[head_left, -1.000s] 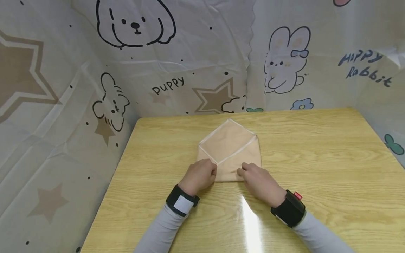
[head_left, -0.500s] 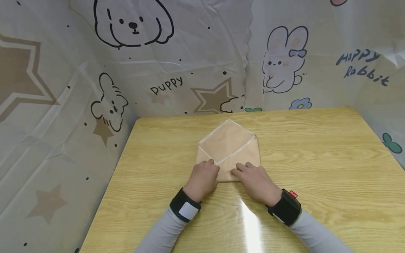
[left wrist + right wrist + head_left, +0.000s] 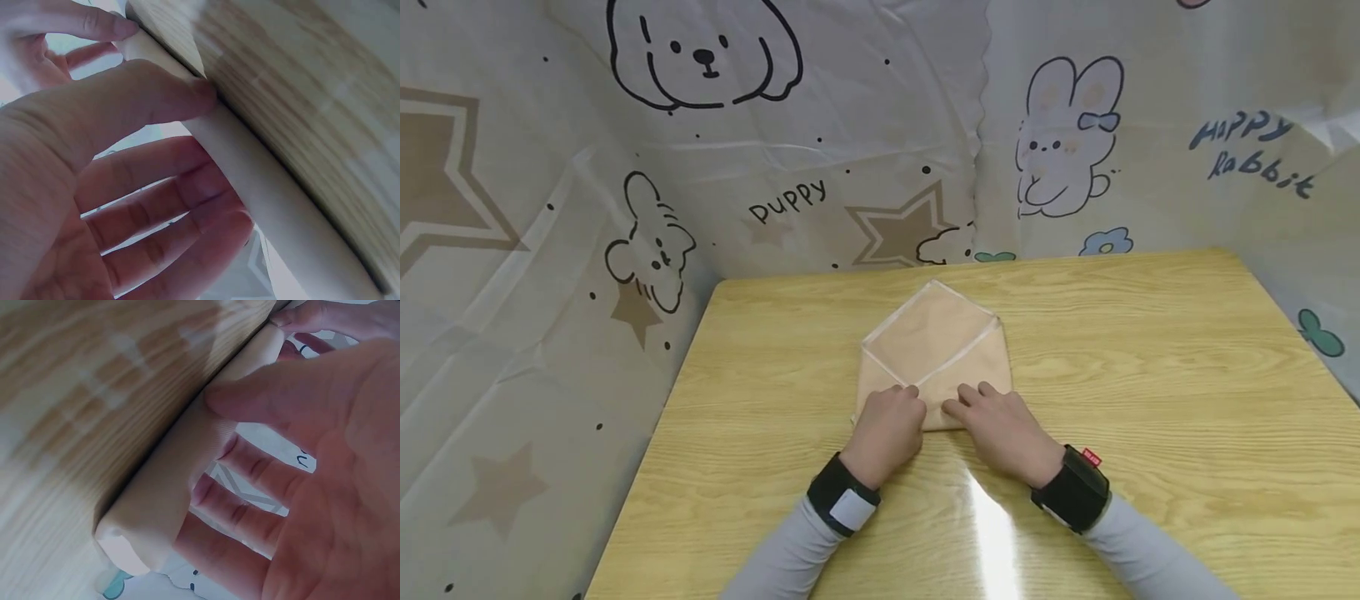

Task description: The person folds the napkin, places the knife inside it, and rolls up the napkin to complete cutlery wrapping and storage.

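Cloth, one piece [image 3: 932, 354]: pale peach with narrow white edging, folded into a five-sided, envelope-like form. We find it lying flat on the wood-grain table [image 3: 760, 358], its point facing the far side and its straight edge the near. White lines run inward from its left and right corners, meeting near the middle. We note the near edge as smooth and rounded. The left hand [image 3: 887, 429] grips this edge toward the left, thumb on the near side; the right hand [image 3: 1003, 433] grips it toward the right.
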Tool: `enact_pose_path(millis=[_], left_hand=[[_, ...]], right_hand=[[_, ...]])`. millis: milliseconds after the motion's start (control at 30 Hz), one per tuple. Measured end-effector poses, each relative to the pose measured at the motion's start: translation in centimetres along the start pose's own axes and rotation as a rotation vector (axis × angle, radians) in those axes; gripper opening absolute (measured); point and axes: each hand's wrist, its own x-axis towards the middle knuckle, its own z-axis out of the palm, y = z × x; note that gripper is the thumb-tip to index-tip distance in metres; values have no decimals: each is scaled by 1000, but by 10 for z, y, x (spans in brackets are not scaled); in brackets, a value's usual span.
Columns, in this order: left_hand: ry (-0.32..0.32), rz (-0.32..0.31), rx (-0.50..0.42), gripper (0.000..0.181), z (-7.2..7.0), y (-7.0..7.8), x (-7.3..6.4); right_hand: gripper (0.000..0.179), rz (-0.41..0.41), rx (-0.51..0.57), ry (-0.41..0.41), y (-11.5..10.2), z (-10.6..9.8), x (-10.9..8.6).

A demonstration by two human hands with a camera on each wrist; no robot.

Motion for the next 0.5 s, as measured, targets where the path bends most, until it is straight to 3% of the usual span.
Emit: enact_pose_path(millis=[200,500], left_hand=[[28,26,31,19,3,2,0],[54,21,-123,17,1,-11,1]], right_hand=[[32,14,28,0,4,0,1],[25,10,127,-13,11,-5,1]])
